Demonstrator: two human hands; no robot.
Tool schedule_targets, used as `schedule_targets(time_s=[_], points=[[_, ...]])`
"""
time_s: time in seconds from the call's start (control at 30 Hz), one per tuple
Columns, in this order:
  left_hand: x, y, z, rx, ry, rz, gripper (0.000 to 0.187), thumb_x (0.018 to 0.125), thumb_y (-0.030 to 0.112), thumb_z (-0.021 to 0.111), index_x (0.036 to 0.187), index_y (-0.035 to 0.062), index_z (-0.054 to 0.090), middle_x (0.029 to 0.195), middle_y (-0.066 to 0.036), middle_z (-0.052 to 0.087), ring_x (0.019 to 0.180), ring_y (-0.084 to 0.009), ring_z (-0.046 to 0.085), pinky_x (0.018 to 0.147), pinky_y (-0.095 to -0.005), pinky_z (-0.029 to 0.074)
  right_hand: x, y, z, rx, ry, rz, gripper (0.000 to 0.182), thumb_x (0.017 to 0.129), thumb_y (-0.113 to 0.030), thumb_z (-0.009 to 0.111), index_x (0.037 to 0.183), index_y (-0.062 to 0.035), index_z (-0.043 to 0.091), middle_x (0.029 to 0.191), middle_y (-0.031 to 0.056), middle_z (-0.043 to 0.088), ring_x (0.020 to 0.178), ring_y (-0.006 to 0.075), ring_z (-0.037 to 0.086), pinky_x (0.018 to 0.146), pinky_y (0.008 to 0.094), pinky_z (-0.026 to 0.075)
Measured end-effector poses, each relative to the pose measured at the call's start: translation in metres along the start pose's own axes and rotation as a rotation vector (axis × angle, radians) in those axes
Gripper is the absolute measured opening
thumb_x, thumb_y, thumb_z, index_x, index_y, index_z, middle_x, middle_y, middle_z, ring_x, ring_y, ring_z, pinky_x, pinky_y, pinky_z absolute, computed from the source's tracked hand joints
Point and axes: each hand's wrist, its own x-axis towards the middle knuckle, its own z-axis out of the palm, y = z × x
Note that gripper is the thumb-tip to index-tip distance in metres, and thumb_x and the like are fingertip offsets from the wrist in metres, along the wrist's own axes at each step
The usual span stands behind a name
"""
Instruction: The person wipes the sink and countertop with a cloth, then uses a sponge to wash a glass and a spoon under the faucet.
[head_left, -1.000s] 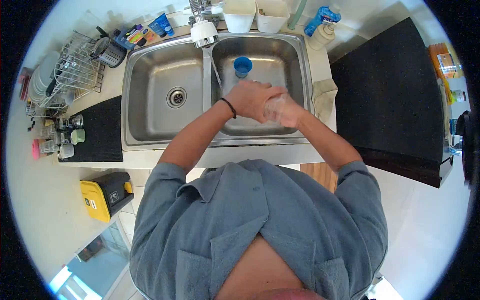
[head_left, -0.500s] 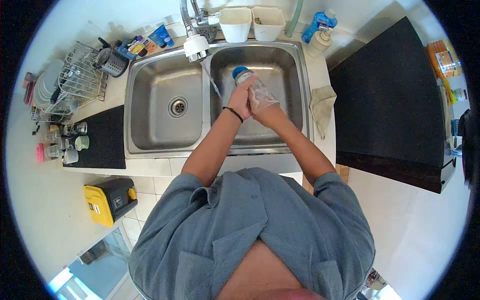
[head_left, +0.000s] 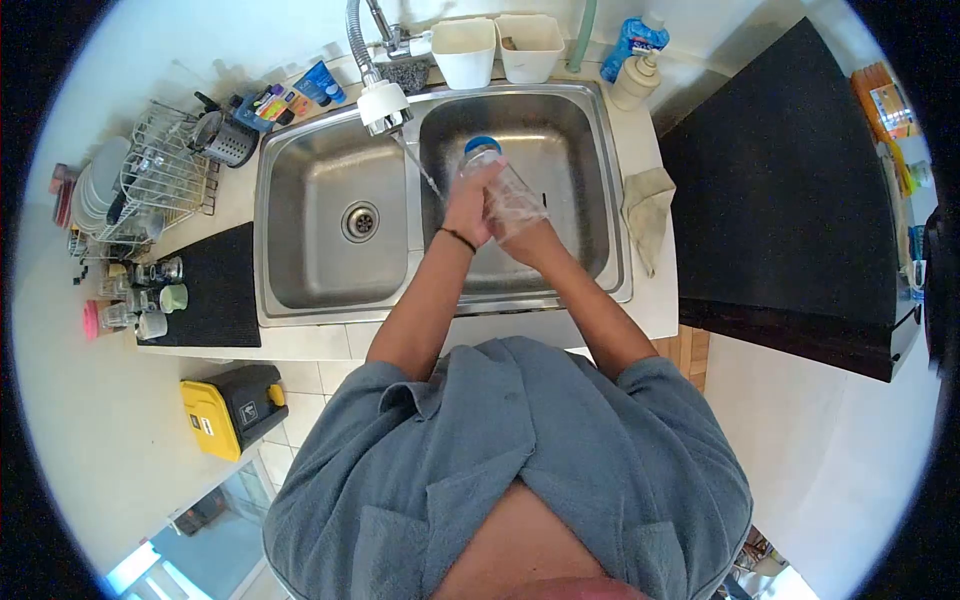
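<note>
A clear bottle with a blue cap (head_left: 516, 203) is held tilted over the right basin of the steel sink (head_left: 570, 125). My left hand (head_left: 468, 207), with a dark band at its wrist, wraps round the bottle's left side. Around its lower end is my right hand (head_left: 527, 240), its fingers mostly hidden behind the bottle. Water runs from the white faucet head (head_left: 383, 106) down beside my left hand, near the divider between the basins.
Left of the sink are a dish rack (head_left: 165, 165), a black mat (head_left: 215, 290) with several jars, and tubes. Two white containers (head_left: 463, 53) stand behind it. On the right lie a cloth (head_left: 647, 212), a pump bottle (head_left: 636, 80) and a large black surface (head_left: 780, 200).
The view has shifted slightly. My hands and the bottle have moved a little to the left relative to the sink, still together.
</note>
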Motion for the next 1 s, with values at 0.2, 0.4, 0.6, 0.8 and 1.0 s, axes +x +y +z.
schedule_targets(time_s=[0.2,0.4,0.6,0.8,1.0], points=[[-0.003,-0.007,-0.001,-0.220,-0.138,-0.052,0.020,0.090,0.024,0.066,0.099,0.0075,0.059,0.087,-0.008,0.064,0.081,-0.0245,0.066,0.076,-0.0413,0.057,0.008,-0.008,0.006,0.452,0.093,0.266,0.046,0.089,-0.007,0.052,0.135,-0.0041,0.049,0.130,0.0202,0.056,0.119,0.0394,0.053,0.102,0.0438,0.044],[-0.003,-0.008,0.004,-0.064,0.010,0.046,0.026,0.091,0.028,0.065,0.103,0.0059,0.060,0.089,-0.010,0.066,0.084,-0.0245,0.067,0.076,-0.0409,0.057,0.003,0.002,0.012,1.123,0.157,0.594,0.047,0.087,-0.005,0.054,0.134,-0.0030,0.050,0.125,0.0213,0.058,0.115,0.0389,0.056,0.097,0.0442,0.046],[0.014,-0.007,-0.001,0.094,0.050,0.007,0.028,0.090,0.030,0.067,0.104,0.0079,0.060,0.088,-0.009,0.066,0.080,-0.0259,0.067,0.075,-0.0414,0.057,-0.002,0.013,0.012,0.014,0.034,0.028,0.049,0.087,-0.005,0.054,0.136,-0.0033,0.049,0.123,0.0236,0.059,0.114,0.0387,0.057,0.098,0.0441,0.046],[0.004,-0.002,0.004,-0.294,-0.144,-0.018,0.029,0.084,0.019,0.072,0.103,0.0053,0.054,0.087,-0.009,0.062,0.078,-0.0268,0.066,0.072,-0.0434,0.057,0.012,-0.004,0.008,1.677,0.291,0.813,0.046,0.086,-0.006,0.053,0.131,-0.0011,0.054,0.122,0.0227,0.060,0.114,0.0331,0.059,0.099,0.0414,0.046],[0.003,0.009,0.017,0.082,0.131,0.079,0.029,0.088,0.026,0.069,0.103,0.0046,0.057,0.089,-0.011,0.064,0.078,-0.0266,0.067,0.075,-0.0427,0.057,0.006,-0.011,-0.005,0.281,-0.038,0.276,0.041,0.086,-0.008,0.051,0.126,0.0012,0.057,0.119,0.0240,0.062,0.113,0.0276,0.061,0.096,0.0396,0.047]])
